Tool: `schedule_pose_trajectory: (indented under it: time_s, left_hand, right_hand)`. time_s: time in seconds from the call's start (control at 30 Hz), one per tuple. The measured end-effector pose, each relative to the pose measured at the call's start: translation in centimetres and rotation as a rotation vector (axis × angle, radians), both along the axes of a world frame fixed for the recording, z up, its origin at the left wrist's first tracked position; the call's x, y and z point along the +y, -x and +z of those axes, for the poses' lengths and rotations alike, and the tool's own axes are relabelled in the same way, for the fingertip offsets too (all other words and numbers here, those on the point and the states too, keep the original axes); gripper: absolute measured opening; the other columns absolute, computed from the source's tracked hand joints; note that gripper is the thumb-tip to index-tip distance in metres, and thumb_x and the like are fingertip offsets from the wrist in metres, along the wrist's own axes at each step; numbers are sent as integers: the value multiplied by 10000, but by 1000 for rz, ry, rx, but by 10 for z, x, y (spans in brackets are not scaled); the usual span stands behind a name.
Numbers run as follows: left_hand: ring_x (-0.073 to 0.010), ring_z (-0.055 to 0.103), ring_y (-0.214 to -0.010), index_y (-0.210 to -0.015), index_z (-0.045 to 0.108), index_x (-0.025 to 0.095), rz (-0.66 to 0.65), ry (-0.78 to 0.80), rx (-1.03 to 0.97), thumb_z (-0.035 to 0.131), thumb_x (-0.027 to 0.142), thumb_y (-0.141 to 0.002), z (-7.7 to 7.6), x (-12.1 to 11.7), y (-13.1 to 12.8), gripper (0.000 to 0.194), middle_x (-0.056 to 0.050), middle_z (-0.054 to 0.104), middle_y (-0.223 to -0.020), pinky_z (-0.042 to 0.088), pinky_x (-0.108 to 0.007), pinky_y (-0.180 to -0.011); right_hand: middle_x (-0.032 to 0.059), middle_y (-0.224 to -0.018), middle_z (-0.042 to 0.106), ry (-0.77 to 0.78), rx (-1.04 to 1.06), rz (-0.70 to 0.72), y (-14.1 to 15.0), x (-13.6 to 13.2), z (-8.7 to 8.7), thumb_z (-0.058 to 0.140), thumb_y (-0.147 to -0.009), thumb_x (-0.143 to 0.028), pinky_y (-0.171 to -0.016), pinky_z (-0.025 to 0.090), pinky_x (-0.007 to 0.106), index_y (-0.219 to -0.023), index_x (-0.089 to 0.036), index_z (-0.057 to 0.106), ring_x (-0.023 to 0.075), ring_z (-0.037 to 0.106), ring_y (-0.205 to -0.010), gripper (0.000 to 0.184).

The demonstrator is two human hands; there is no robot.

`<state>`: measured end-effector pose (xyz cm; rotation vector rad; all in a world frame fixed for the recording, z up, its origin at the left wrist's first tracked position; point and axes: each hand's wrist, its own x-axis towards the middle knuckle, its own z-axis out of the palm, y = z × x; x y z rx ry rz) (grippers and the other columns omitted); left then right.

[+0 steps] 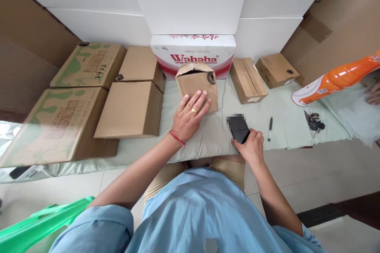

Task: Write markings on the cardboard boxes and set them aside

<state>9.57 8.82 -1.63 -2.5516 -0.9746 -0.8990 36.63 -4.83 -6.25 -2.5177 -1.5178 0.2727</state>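
Note:
My left hand [190,116] lies on the front of a small cardboard box [194,81], its fingers stretched out. The box's top flap is slightly raised, and a dark ragged patch marks its upper right corner. At the table's front edge my right hand [251,146] grips the lower end of a black phone [240,129], thumb on one side and fingers on the other. Part of the phone's far end is blurred into pixels. To the right of the phone lies a black pen [270,129].
A white and red Wahaha carton [166,57] stands behind. Several cardboard boxes [127,106] fill the left; a taped box [248,81] and a smaller box [277,70] sit right. Farther right are an orange bottle [335,81], keys [314,121] and another person's hand [374,94].

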Motion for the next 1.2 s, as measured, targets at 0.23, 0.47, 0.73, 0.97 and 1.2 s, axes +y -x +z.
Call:
schedule_pose_trajectory:
  time_s: [0.23,0.47,0.73,0.97,1.2]
  left_hand:
    - [-234,337,-1688,-1659,489,213,-2,36,4,471,33,-1087,0,-1,-2,599,-140,498,-1726,242,-496,-1426]
    - [-235,365,-1680,-1634,526,221,12,-12,10,483,47,-1089,1,-1,-4,574,-132,523,-1711,257,-488,-1422]
    - [-240,426,-1659,-1595,586,247,-2,49,-28,519,131,-1092,-5,1,-2,521,-106,584,-1680,187,-471,-1450]
    - [-249,516,-1604,-1433,715,218,33,-41,-7,524,181,-1101,-8,1,0,385,-102,683,-1579,231,-467,-1445]
    - [-319,286,-1717,-1545,627,350,130,61,-132,599,74,-1011,-14,-7,4,602,-97,513,-1734,92,-698,-1416]
  right_hand:
    - [185,-1295,563,-96,156,-20,0,0,6,805,-784,-576,-906,602,507,-1345,-146,544,359,688,-1082,753]
    - [158,-1295,567,-800,143,193,46,28,67,797,-847,-572,-1065,575,582,-1395,-220,468,348,610,-1229,730]
    - [186,-1349,509,-933,203,293,108,58,112,705,-954,-595,-1018,628,602,-1493,-223,361,357,588,-1291,739]
    - [179,-1351,513,-929,237,297,112,56,110,709,-951,-600,-963,662,560,-1488,-220,372,351,603,-1289,739]
    - [189,-1362,523,-906,222,289,93,52,94,738,-917,-601,-991,639,575,-1479,-228,387,370,593,-1303,760]
